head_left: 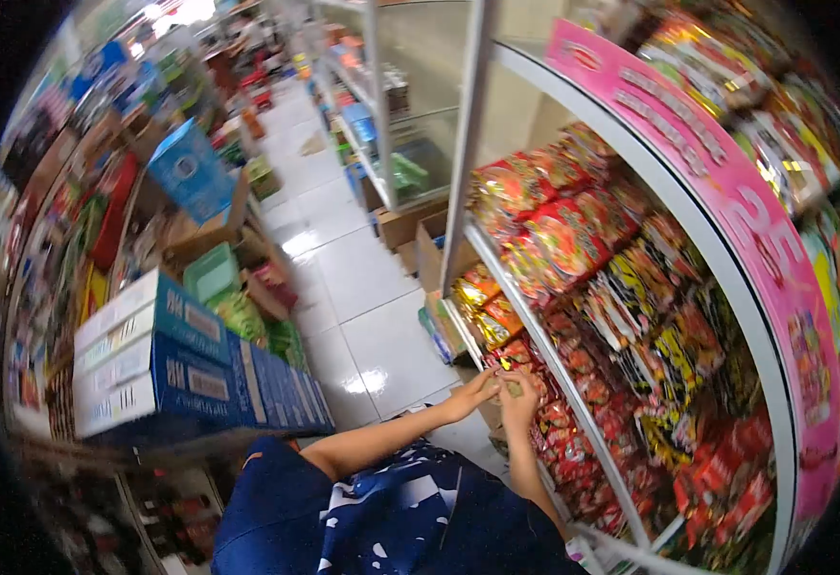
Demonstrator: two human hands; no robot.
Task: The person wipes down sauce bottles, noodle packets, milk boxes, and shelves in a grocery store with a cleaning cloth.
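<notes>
My left hand (473, 394) and my right hand (519, 404) meet in front of my body, beside the lower shelf on the right. Their fingers are closed together around a small greenish-brown thing (515, 388), and a bright yellow bit (506, 364) shows just above the fingertips. The thing is too small and blurred for me to tell its kind. Right behind the hands lie red shiny packets (573, 422) on the shelf. Orange and gold packets (489, 305) sit a little farther up, beyond the fingertips.
A metal shelf rail (563, 374) slants past my right hand. Noodle packets (559, 235) fill the shelves behind a pink banner (726, 153). Blue and white boxes (195, 374) are stacked on the left. Between the shelves runs a white tiled aisle (338, 278), with cardboard boxes (405, 225) along its right side.
</notes>
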